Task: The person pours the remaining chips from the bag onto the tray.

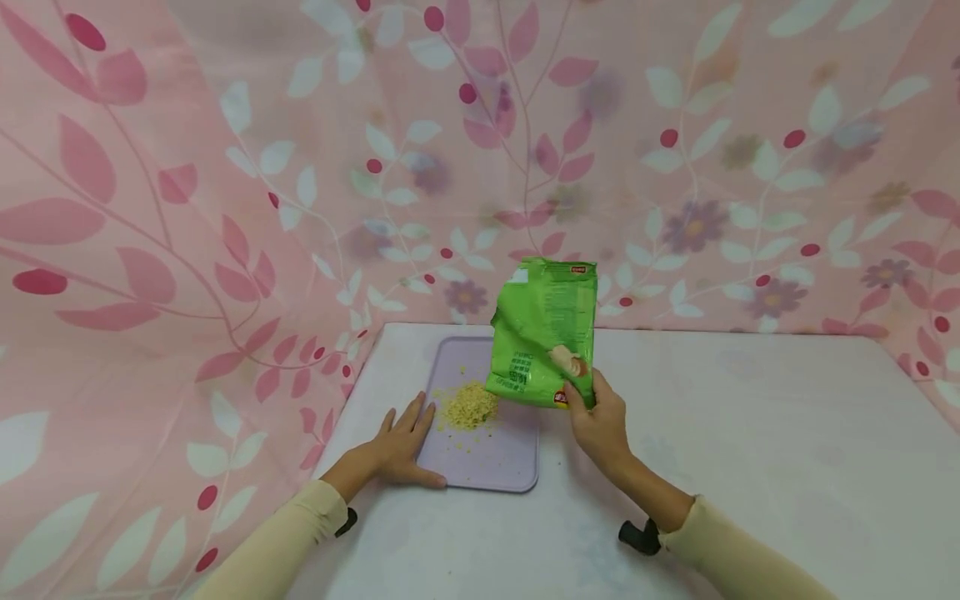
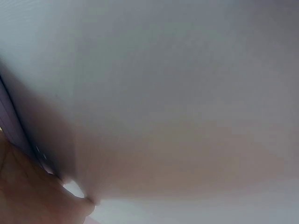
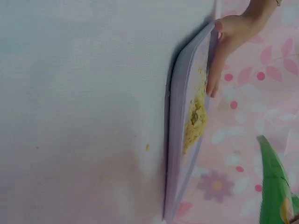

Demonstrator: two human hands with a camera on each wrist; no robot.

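Note:
A green snack packet with printed text is pinched at its lower right corner by my right hand. It is raised over the right part of a purple tray. Yellow crumbs lie in a loose heap on the tray, with bits scattered round it. My left hand rests at the tray's left edge, fingers spread and thumb at the front edge. In the right wrist view, the tray, the crumb heap and part of the packet show. The left wrist view is mostly blurred tabletop.
The tray sits on a white-covered table. A stray crumb lies on the cloth beside the tray. Pink floral fabric hangs behind the table and along its left side.

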